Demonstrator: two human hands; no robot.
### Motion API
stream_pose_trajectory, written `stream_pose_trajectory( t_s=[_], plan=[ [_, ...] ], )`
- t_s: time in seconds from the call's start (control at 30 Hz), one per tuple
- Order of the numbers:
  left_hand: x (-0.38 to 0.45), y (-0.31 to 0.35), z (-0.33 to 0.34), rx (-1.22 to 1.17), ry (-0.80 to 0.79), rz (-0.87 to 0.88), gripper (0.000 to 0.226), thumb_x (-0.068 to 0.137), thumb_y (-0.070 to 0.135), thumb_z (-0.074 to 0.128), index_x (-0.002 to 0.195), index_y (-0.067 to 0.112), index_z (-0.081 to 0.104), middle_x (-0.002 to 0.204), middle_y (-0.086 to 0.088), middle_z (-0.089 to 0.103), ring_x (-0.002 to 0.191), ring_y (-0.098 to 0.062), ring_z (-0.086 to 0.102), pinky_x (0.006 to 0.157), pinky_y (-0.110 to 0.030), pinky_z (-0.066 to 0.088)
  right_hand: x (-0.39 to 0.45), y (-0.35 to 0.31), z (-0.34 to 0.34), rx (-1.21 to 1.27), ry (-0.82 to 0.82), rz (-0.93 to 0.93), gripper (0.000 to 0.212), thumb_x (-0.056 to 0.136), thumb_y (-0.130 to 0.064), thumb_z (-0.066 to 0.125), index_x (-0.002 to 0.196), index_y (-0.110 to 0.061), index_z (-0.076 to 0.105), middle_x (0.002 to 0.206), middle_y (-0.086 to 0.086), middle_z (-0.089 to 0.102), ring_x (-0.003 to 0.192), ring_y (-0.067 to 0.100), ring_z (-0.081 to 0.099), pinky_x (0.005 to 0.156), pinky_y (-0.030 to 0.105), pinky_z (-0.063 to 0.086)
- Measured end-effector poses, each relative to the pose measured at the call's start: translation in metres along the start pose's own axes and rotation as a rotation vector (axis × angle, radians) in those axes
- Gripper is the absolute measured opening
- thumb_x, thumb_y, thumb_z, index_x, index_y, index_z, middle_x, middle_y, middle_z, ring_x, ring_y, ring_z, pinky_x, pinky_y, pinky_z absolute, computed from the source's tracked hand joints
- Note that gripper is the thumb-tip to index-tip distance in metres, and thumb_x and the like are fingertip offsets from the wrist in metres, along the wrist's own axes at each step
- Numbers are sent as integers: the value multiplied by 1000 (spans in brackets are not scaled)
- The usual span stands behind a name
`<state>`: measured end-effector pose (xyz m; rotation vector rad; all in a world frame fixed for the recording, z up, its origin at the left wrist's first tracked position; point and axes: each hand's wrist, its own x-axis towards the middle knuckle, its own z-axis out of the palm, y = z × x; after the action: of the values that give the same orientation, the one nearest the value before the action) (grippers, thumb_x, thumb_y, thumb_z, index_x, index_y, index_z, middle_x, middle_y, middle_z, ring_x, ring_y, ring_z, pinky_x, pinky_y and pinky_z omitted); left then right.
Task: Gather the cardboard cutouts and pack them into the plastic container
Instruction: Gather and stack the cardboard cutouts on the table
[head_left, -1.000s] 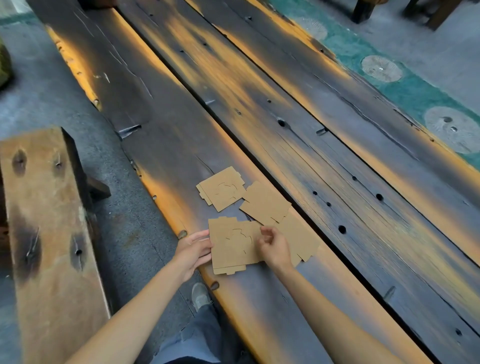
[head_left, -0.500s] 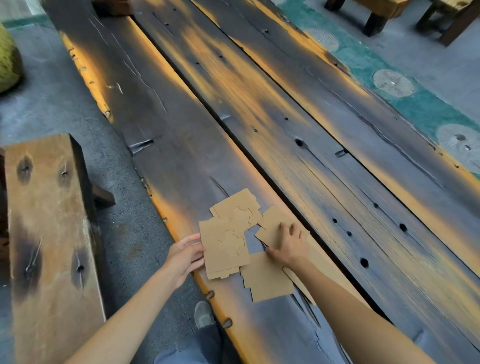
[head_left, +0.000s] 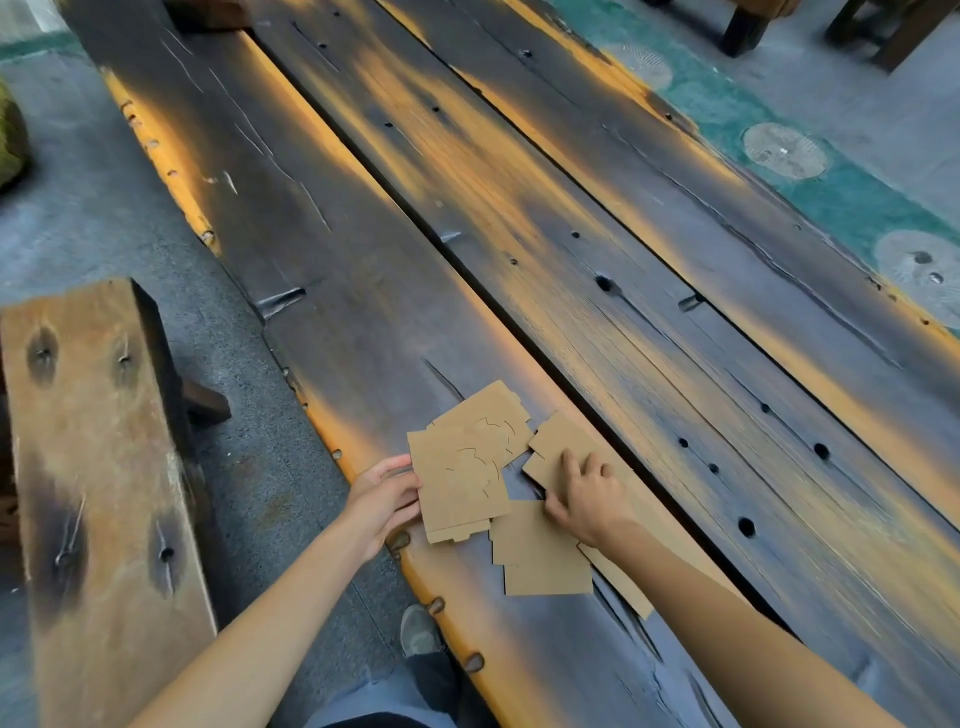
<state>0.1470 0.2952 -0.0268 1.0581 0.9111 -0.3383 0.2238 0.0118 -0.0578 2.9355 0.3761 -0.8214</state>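
The left hand (head_left: 382, 499) pinches the left edge of a small stack of cardboard cutouts (head_left: 460, 480) at the lower middle of the frame, thumb on top and fingers under, so its grip is closed on that stack. The right hand (head_left: 584, 493) lies flat with fingers spread on another cutout (head_left: 553, 449) just to the right, pressing it to the tabletop (head_left: 363, 322) and not wrapped round anything.

A second ago both hands were on the one stack. Since then the right hand has let go and reached to the neighbouring piece, and the held stack has slid up to overlap the upper cutout (head_left: 485, 408). That suggests the gathering is under way, with pieces being drawn into one pile. A further piece (head_left: 545, 556) lies loose below the right wrist, and a strip (head_left: 618, 587) shows under the forearm; how many sheets lie there is hard to tell. No plastic container is in view, so packing has not begun.

The tabletop is long dark planks streaked with orange, pitted with holes and split by a gap. A wooden bench (head_left: 93, 467) stands at the lower left on a grey floor (head_left: 104, 223); a green strip with pale round patches (head_left: 841, 192) runs along the upper right.
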Motion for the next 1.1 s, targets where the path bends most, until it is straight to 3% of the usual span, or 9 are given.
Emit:
stream_pose_trajectory(
  t_s=[0.17,0.3,0.5,0.57,0.67,0.77,0.87,0.97,1.1],
  plan=[
    [1,3,0,12,-21,8,32,93,-7,64,115,15,64,95,-7,83,82,-15,81,58,-23,62,-7,4,-18,56,62,-43,60,105,-52,34,147,-10,34,123,18,58,102,37,63,81,39,50],
    [-1,5,1,19,-28,21,36,92,-6,65,122,13,63,104,-10,82,90,-17,79,63,-25,63,-11,14,-38,277,148,-46,38,107,-43,37,130,-14,46,99,12,68,82,35,67,77,46,56],
    [-6,4,3,20,-79,38,39,94,-4,64,130,12,63,106,-5,82,94,-16,79,66,-24,63,-18,38,-54,385,445,14,24,108,-20,41,113,-8,61,91,12,70,75,32,65,67,47,56],
    [-8,4,5,18,-106,42,41,94,-2,64,133,12,63,112,-5,81,99,-16,79,70,-25,62,-24,46,-59,440,559,57,20,105,-12,45,103,-6,63,85,11,69,70,31,63,62,42,53],
    [-11,2,8,26,-126,51,41,93,0,65,133,13,64,115,-4,81,104,-17,77,71,-25,62,-39,46,-70,607,673,166,27,106,-19,45,97,-9,68,83,6,68,74,23,63,64,32,43],
    [-15,-1,13,35,-154,57,38,92,2,66,128,14,64,109,-5,82,100,-17,78,68,-24,63,-60,30,-80,977,595,261,33,105,-29,45,85,-25,71,83,-7,70,78,10,63,61,26,43],
    [-20,-4,19,66,-214,62,37,94,1,62,128,13,59,109,-9,81,104,-24,77,82,-35,64,-81,6,-84,1312,367,238,29,103,-29,53,89,-22,77,85,-11,74,85,10,63,70,32,53],
    [-26,-7,24,100,-312,72,36,94,0,59,129,9,53,113,-13,80,110,-31,75,95,-45,61,-94,-14,-80,1398,249,180,28,103,-24,57,92,-18,81,94,-11,79,92,20,71,82,48,60],
    [-35,-10,26,115,-400,93,38,93,0,58,130,9,51,120,-18,77,112,-35,74,93,-46,61,-101,-28,-68,1428,221,179,31,103,-19,58,84,-14,82,92,-1,81,87,27,74,85,60,59]
  ],
)
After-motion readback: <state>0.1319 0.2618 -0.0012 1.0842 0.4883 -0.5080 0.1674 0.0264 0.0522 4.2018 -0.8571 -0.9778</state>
